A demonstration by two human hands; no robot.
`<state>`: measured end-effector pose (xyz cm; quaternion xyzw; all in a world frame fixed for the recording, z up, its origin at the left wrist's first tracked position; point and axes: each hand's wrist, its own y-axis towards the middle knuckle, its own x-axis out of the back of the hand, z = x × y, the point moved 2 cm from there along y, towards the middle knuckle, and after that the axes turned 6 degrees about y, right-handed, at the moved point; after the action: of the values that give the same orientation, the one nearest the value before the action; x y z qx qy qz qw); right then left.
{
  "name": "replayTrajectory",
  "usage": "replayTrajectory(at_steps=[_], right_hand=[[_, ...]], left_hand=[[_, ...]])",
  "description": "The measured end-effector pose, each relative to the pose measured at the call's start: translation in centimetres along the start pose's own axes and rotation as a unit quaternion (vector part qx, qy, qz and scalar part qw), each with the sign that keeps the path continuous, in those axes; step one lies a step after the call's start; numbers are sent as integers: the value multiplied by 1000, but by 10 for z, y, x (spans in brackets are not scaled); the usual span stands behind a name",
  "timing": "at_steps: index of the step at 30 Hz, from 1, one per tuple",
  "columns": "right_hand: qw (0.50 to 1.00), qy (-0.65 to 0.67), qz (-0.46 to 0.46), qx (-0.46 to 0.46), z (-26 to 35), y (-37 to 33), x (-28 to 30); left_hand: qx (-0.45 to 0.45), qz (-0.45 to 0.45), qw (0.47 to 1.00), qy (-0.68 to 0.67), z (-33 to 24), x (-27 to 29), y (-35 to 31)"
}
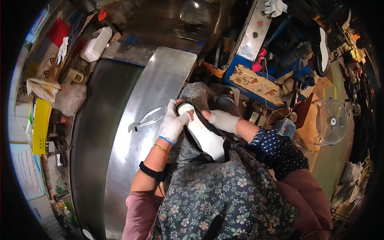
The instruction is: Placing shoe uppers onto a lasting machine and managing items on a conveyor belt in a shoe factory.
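Observation:
A black shoe upper (194,139) lies sole side up across my lap, with a white insole or last bottom (204,135) showing inside its edges. My left hand (174,123), in a white glove with bare fingertips, is closed round its far end, thumb pressed on the white surface. At the right side of the shoe is my right hand (224,121), gloved the same way. Its thumb points left over the black edge and its other fingers curl out of sight. Left of my left hand, lasting pincers (146,120) rest on the metal table.
The shiny metal table (132,160) borders a dark conveyor belt (104,116) on the left. A blue machine stand (256,82) with a control panel (253,32) stands at the far right. Beyond my right arm are a clear round fan (333,121) and a cardboard box (306,124).

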<state>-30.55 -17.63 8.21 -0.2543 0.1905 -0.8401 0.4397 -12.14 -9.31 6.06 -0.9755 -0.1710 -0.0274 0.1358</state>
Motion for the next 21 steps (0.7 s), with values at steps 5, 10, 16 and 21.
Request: replayTrajectory(at_steps=[5,10,16,21], right_hand=[[990,-111,-67,56,-25,-43,-23],[999,-27,-5,24,-46,-23,-31],[992,8,-56,110,-2,-14,-37],[986,-108,-98,87,23,-24,-61]], left_hand=[[30,-8,999,36,6,-1,-4],[16,19,1000,-5,0,2,-2],[106,-157,979,-78,12,-12,-18],[20,-192,786,588,-13,0,-27]])
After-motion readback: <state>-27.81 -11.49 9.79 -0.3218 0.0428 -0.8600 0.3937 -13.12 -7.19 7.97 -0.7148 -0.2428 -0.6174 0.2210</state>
